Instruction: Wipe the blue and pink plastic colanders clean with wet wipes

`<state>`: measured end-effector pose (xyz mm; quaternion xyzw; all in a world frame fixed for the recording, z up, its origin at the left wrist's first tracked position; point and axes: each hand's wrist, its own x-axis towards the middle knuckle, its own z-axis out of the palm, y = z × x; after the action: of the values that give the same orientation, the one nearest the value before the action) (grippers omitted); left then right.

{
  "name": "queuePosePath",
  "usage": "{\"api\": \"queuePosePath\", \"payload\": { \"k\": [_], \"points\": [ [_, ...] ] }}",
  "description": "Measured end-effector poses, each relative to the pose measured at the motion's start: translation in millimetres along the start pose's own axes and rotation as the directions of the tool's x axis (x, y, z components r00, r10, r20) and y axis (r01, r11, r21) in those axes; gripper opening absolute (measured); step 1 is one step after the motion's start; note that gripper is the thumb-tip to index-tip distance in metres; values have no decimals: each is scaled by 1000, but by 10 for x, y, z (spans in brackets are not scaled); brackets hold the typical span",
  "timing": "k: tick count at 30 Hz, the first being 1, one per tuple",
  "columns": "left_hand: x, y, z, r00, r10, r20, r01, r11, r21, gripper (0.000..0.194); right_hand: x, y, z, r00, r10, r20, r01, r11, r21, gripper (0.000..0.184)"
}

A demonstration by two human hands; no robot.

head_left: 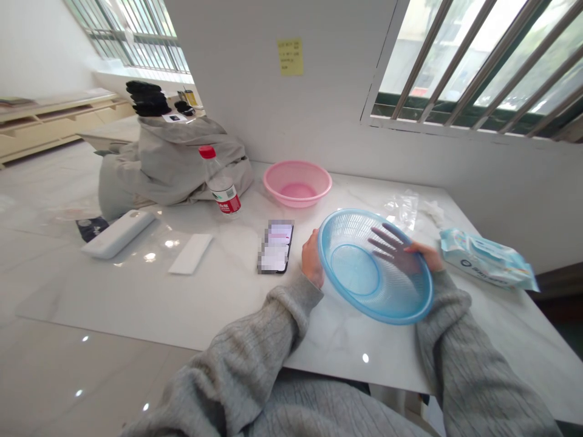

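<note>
A blue plastic colander [355, 270] is held up, tilted with its open side toward me, above the near part of the table. My left hand [312, 260] grips its left side, the fingers partly hidden behind the rim. On the right side, my right hand [403, 252] supports it from behind, thumb at the rim and long fingers stretched along the outer wall, showing through the mesh. Behind it on the table stands a pink plastic colander [298, 193]. A phone [277, 246] with its screen lit lies left of my left hand.
On the marble-patterned table [150, 309] are a red-capped bottle [225, 191], a grey cloth bag [177, 161], a white box [119, 233] and a white flat piece [191, 254]. Clear plastic wrap [403, 209] and a wipes pack [487, 258] lie to the right. A wall rises behind.
</note>
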<state>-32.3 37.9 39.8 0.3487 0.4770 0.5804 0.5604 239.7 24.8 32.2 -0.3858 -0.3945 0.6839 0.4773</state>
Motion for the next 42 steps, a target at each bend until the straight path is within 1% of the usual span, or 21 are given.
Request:
{"api": "queuePosePath", "payload": {
  "k": [2,3,6,9,11,13,15,17,22,24,26,29,31,32,34,36,39,42],
  "points": [
    [25,-19,6,1000,-11,-7,11,999,-40,34,17,13,-39,1000,11,-22,-11,1000,7,73],
    [36,-31,5,1000,7,-7,-7,999,-54,34,22,19,-58,999,11,-33,-11,1000,2,72],
    [64,-46,-13,989,146,13,-146,988,-44,36,34,39,-118,998,4,-59,-5,1000,-18,72],
    [70,4,-50,952,306,15,-306,952,-11,43,48,61,-177,999,20,-47,-20,1000,-1,73],
    [55,54,-69,928,373,20,-373,928,2,45,60,67,-204,999,45,-24,-45,999,10,73],
    [21,88,-70,918,385,92,-386,922,-8,46,68,58,-219,998,67,-8,-67,998,8,73],
    [-24,92,-52,912,352,210,-350,936,-47,49,69,32,-227,997,74,-14,-74,997,-9,72],
    [-66,78,-26,898,330,292,-320,944,-84,51,64,-2,-235,996,74,-44,-76,997,-34,70],
    [-54,49,-12,866,377,328,-358,926,-118,49,65,-36,-287,992,52,-117,-60,996,-59,70],
    [-25,34,-29,852,406,331,-394,913,-105,49,78,-21,-328,987,27,-155,-36,998,-55,71],
    [-20,9,-39,836,438,330,-443,894,-62,49,94,0,-370,976,-7,-217,-3,999,-45,71],
    [-82,-43,-20,809,476,346,-508,862,1,52,125,38,-396,933,-81,-349,81,997,-13,68],
    [-149,-82,16,801,488,348,-531,847,34,56,159,76,-365,886,-132,-444,154,988,13,66],
    [-179,-104,36,805,487,340,-532,845,51,57,181,100,-333,861,-151,-486,185,983,23,66],
    [-217,-152,74,829,473,300,-515,853,79,57,233,155,-244,813,-177,-555,233,972,31,65],
    [-221,-201,101,865,439,242,-471,877,93,58,289,214,-136,762,-206,-614,279,960,24,63],
    [-192,-256,120,922,349,171,-366,927,83,58,363,302,26,670,-254,-698,363,932,10,61],
    [-169,-277,135,958,265,111,-270,963,29,57,417,395,158,590,-298,-751,434,901,-16,59]
  ]
}}
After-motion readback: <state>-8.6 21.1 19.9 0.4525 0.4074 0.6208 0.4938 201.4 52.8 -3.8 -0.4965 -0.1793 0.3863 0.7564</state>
